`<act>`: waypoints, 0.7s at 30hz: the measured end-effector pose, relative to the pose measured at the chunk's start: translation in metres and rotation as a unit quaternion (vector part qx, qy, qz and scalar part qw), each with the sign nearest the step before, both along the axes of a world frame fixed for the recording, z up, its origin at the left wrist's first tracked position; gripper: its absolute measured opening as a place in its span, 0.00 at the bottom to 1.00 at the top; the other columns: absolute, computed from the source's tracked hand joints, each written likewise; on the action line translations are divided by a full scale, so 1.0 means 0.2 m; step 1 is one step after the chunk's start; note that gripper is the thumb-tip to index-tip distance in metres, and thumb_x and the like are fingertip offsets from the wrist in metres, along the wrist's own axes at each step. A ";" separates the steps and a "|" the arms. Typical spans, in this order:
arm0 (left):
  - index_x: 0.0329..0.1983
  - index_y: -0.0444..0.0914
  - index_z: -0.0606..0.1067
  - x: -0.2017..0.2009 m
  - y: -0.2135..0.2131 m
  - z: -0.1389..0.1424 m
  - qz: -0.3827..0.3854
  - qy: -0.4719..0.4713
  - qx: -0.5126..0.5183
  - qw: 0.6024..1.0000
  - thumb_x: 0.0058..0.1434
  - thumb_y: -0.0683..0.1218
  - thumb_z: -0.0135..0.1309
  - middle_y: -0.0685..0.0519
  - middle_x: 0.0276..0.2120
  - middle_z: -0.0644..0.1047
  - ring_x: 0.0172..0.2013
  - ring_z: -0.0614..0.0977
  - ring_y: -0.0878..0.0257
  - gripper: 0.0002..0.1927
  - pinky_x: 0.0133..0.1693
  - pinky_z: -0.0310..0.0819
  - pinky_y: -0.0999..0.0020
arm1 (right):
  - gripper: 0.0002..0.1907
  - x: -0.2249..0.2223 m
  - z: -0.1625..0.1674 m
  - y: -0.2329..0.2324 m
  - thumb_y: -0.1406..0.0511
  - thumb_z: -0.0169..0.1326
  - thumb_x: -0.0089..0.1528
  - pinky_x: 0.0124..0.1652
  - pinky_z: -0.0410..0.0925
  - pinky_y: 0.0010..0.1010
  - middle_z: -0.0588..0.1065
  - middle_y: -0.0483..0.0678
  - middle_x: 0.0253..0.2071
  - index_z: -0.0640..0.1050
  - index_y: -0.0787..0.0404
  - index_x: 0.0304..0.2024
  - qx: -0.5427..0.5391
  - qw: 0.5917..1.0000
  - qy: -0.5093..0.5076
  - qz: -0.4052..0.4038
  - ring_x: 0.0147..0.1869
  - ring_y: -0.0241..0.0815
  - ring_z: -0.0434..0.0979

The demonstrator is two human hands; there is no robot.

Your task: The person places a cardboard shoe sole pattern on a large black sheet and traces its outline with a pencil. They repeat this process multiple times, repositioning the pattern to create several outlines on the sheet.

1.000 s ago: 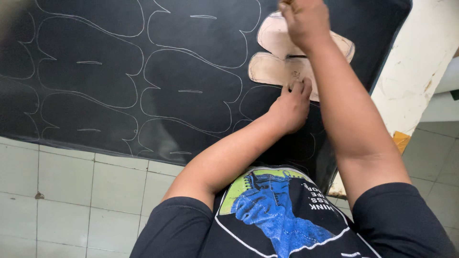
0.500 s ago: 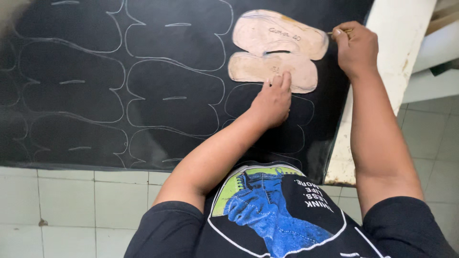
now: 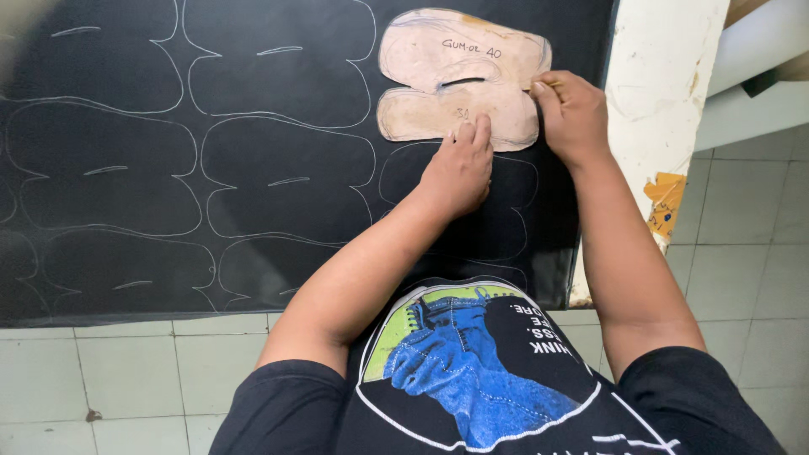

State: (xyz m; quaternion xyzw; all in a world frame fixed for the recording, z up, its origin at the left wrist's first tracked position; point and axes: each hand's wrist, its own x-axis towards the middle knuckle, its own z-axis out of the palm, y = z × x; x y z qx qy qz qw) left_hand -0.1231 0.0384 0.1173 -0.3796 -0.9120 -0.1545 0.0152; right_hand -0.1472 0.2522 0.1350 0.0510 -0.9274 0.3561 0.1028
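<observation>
We press our left hand [image 3: 459, 168] flat, fingertips pinning the near lobe of the tan cardboard pattern [image 3: 459, 80]. Our right hand [image 3: 571, 109] pinches a thin marking tool [image 3: 546, 83] at its right edge. The pattern lies far right on the black sheet [image 3: 126, 219], long axis left-right.

Black short-sleeved T-shirt, bare forearms, bare hands.

Sleeves ending above the elbows, plain black, loose at the hem. On the chest a large round print edged with a thin white line: blue shaded figure at the centre, a green patch behind its upper part, white lettering curving along one side. Both arms uncovered from sleeve to wrist. Left hand [image 3: 459, 168] and right hand [image 3: 573, 114] without gloves, rings, watch or bands. Short fingernails visible on the left hand's fingers [image 3: 482, 133].
</observation>
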 end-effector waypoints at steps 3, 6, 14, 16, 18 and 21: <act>0.47 0.28 0.78 -0.06 0.00 0.02 -0.008 -0.105 0.018 0.994 0.57 0.51 0.59 0.39 0.60 0.69 0.55 0.74 0.47 0.23 0.52 0.75 0.54 | 0.07 0.07 0.05 0.02 0.68 0.55 0.71 0.46 0.73 0.35 0.81 0.53 0.41 0.82 0.64 0.45 -0.001 0.998 -0.043 -0.036 0.44 0.49 0.83; 0.42 0.33 0.81 -0.17 -0.04 0.01 -0.007 -0.171 0.022 0.985 0.60 0.50 0.55 0.45 0.58 0.71 0.54 0.75 0.50 0.16 0.51 0.73 0.52 | 0.07 0.19 0.07 0.03 0.67 0.56 0.70 0.47 0.72 0.39 0.81 0.54 0.42 0.82 0.64 0.44 0.066 0.996 -0.057 -0.034 0.46 0.54 0.81; 0.34 0.38 0.84 -0.40 -0.07 -0.22 -0.014 -0.297 0.237 0.925 0.64 0.53 0.52 0.51 0.47 0.81 0.50 0.80 0.54 0.16 0.51 0.73 0.61 | 0.03 0.34 0.04 -0.09 0.68 0.59 0.68 0.48 0.71 0.41 0.80 0.53 0.40 0.81 0.62 0.41 0.074 0.997 0.003 0.025 0.46 0.54 0.80; 0.41 0.36 0.81 -0.44 -0.06 -0.27 -0.005 -0.390 0.275 0.879 0.68 0.56 0.49 0.50 0.42 0.83 0.45 0.84 0.57 0.20 0.50 0.76 0.65 | 0.02 0.30 0.02 -0.15 0.68 0.59 0.68 0.47 0.71 0.40 0.80 0.53 0.40 0.80 0.62 0.42 0.046 0.998 0.006 0.034 0.45 0.53 0.80; 0.43 0.37 0.81 -0.48 -0.07 -0.30 0.019 -0.472 0.290 0.832 0.66 0.57 0.46 0.50 0.39 0.84 0.41 0.84 0.59 0.21 0.46 0.77 0.65 | 0.03 0.25 0.01 -0.23 0.69 0.58 0.68 0.46 0.72 0.38 0.80 0.54 0.40 0.80 0.62 0.43 0.011 0.999 0.001 0.050 0.44 0.53 0.80; 0.43 0.35 0.82 -0.54 -0.07 -0.32 0.079 -0.620 0.322 0.711 0.66 0.60 0.45 0.48 0.39 0.84 0.38 0.82 0.60 0.26 0.43 0.76 0.63 | 0.05 0.17 -0.03 -0.37 0.70 0.57 0.67 0.45 0.72 0.35 0.79 0.54 0.40 0.79 0.64 0.45 -0.073 0.994 -0.030 0.081 0.43 0.50 0.81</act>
